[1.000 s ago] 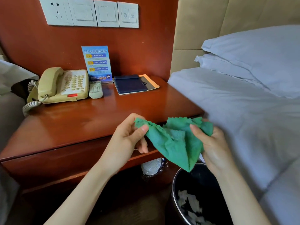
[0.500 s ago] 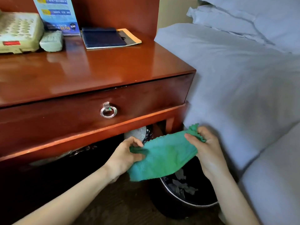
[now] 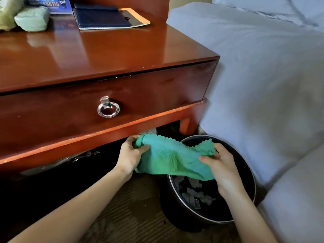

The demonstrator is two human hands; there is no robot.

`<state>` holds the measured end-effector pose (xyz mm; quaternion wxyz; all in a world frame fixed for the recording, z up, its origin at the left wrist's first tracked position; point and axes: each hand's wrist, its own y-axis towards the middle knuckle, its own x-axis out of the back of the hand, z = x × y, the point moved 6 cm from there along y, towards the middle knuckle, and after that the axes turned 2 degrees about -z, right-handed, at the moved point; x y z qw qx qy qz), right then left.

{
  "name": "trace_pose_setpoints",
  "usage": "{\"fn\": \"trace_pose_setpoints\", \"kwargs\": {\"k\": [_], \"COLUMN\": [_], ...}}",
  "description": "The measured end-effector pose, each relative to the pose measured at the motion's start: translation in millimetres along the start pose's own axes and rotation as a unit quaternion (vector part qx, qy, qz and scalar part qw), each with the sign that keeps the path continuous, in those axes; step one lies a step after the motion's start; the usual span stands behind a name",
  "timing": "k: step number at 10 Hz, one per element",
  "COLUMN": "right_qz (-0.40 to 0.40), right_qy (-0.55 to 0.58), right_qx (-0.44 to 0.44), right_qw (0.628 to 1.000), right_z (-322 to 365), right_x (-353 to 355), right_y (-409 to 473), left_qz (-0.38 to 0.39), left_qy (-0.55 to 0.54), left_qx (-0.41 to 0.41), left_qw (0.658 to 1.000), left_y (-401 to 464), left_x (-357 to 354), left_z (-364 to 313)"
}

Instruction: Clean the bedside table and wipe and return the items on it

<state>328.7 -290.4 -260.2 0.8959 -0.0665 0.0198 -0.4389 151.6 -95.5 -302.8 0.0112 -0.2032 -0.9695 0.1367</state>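
Both hands, left hand (image 3: 130,155) and right hand (image 3: 220,163), grip a green cloth (image 3: 172,159) in curled fingers above the bin (image 3: 245,165); the blue card (image 3: 47,3), upper left on the counter (image 3: 105,55), reads "00110"-like digits, blurred.

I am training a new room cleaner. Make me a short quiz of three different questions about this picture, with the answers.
1. True or false: the green cloth is held by both hands.
2. What stands directly below the cloth? A) a telephone B) a black waste bin C) a pillow
3. Fill in: the drawer of the bedside table is ____ (open or closed).

Key: 1 true, the left hand and the right hand each grip one end. 2 B. 3 closed.
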Motion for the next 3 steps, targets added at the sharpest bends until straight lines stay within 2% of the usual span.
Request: {"fn": "trace_pose_setpoints", "kwargs": {"k": [1, 2, 3], "right_qz": [0.000, -0.001, -0.007], "right_qy": [-0.160, -0.313, -0.326], "right_qx": [0.014, 0.048, 0.063], "right_qw": [0.987, 0.949, 0.943], "right_z": [-10.4, -13.7, -16.6], "right_x": [1.2, 0.1, -2.4], "right_y": [2.8, 1.6, 3.7], "left_qz": [0.037, 0.076, 0.071], "left_qy": [0.149, 0.244, 0.286], "left_qx": [-0.030, -0.069, -0.127], "left_qw": [0.988, 0.964, 0.947], "left_y": [7.7, 7.5, 3.7], "left_x": [-2.0, -2.1, 0.6], "left_z": [9.1, 10.4, 2.4]}}
